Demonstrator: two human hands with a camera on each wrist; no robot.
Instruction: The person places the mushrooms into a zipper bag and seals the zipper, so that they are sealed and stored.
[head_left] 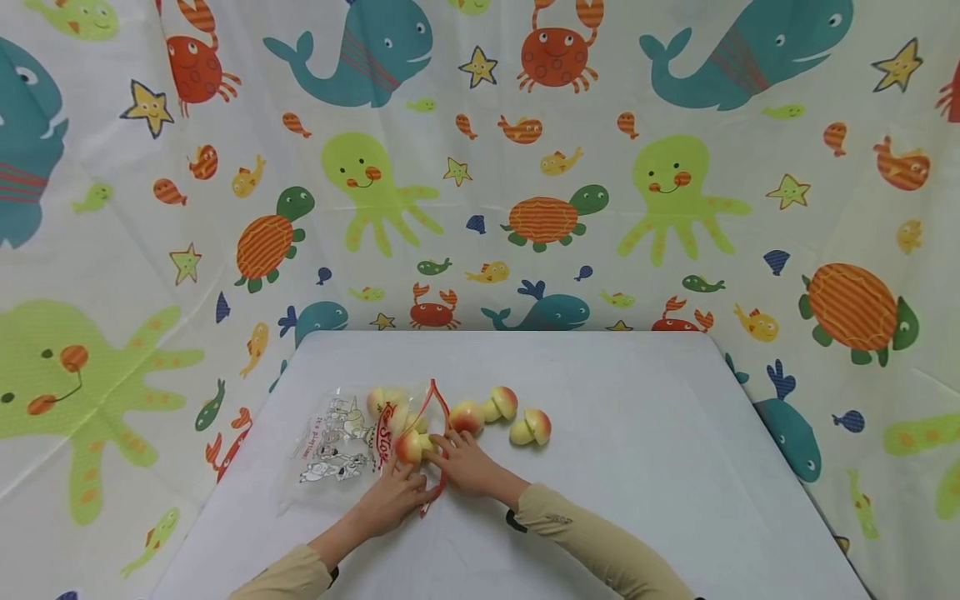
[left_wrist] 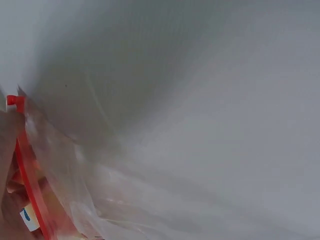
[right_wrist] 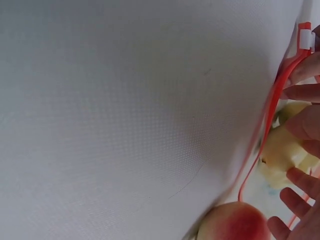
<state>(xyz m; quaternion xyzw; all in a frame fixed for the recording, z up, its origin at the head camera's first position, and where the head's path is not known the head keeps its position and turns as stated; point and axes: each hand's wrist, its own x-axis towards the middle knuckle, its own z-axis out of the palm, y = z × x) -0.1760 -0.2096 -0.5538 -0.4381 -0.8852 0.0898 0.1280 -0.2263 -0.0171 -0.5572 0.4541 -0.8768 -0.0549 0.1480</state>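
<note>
A clear plastic zip bag (head_left: 330, 454) with printed cartoon animals and a red zip edge lies on the table, its mouth spread toward the right. My left hand (head_left: 393, 497) holds the mouth's near side, where the red strip (left_wrist: 31, 180) runs past its fingers. Inside the mouth, my right hand (head_left: 472, 464) pinches a yellow-and-red toy mushroom (head_left: 410, 447) by its pale stem, which also shows in the right wrist view as a yellow stem (right_wrist: 280, 152). More such mushrooms (head_left: 386, 400) lie within the bag, partly hidden by its print.
Right of the bag mouth lie three loose toy mushrooms: one (head_left: 467, 417) beside the red edge, another (head_left: 501, 404) behind it, and a third (head_left: 531, 427) farther right. A white cloth covers the table (head_left: 637, 467). A curtain (head_left: 480, 167) printed with sea animals hangs behind.
</note>
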